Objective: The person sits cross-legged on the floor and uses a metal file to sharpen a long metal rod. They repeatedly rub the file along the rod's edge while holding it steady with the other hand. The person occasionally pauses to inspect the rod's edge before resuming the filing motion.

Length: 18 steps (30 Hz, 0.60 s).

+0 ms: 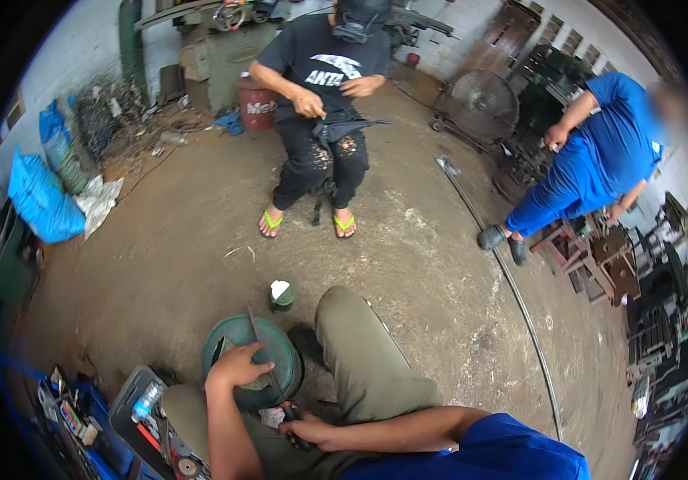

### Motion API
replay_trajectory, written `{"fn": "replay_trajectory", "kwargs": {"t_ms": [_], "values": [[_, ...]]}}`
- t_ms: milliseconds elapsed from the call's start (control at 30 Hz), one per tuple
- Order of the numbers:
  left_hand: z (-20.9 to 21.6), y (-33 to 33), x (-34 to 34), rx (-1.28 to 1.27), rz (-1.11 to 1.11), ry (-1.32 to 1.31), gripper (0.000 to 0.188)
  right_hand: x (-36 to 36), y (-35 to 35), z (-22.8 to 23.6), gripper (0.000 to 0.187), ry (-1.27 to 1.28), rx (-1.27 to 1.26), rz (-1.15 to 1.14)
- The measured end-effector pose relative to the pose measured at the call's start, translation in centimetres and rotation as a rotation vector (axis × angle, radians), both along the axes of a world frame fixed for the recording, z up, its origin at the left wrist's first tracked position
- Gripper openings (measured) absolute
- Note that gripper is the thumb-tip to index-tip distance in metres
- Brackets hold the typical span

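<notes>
A scuffed brown concrete floor is stretching forward toward a black-clothed person sitting opposite, giving the widest room for movement; a long grey metal pole is lying well off to the right, marking an edge on that side; an olive-trousered right leg is bending close beside the work, likely narrowing sideways motion; a round green drum-shaped container is standing between the knees, its flat top apparently serving as support; a dark open toolbox is sitting at the left, probably for easy reach, its rim crowding that side; a long, thin, grey metal tool with a dark handle is slanting over the container's top, its far end pointing away from the body; the left hand is lying at the tool's middle, seemingly steadying it, though I cannot tell whether its grip is pinching anything; the right hand is wrapping a narrow grip around the handle; a small green cup with a white top is standing just beyond the container's far edge.
</notes>
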<state>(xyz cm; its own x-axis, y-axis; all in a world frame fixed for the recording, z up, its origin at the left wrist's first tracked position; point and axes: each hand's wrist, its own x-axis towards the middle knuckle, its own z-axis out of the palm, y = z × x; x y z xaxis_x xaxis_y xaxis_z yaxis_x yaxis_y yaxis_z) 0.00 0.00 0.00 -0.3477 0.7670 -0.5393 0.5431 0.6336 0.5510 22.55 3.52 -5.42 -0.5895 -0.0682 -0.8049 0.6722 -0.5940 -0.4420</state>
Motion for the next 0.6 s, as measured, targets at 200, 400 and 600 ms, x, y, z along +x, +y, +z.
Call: {"fn": "replay_trajectory", "kwargs": {"t_ms": [200,400,600], "values": [[0.3,0.7,0.5,0.005,0.014,0.01,0.07,0.3,0.6,1.1,0.065,-0.009,0.05,0.021],[0.4,0.9,0.6,-0.028,0.04,-0.008,0.07,0.3,0.6,0.1,0.065,-0.043,0.053,0.028],[0.4,0.9,0.4,-0.022,0.033,-0.019,0.07,0.2,0.7,1.1,0.065,-0.042,0.065,0.003]]}}
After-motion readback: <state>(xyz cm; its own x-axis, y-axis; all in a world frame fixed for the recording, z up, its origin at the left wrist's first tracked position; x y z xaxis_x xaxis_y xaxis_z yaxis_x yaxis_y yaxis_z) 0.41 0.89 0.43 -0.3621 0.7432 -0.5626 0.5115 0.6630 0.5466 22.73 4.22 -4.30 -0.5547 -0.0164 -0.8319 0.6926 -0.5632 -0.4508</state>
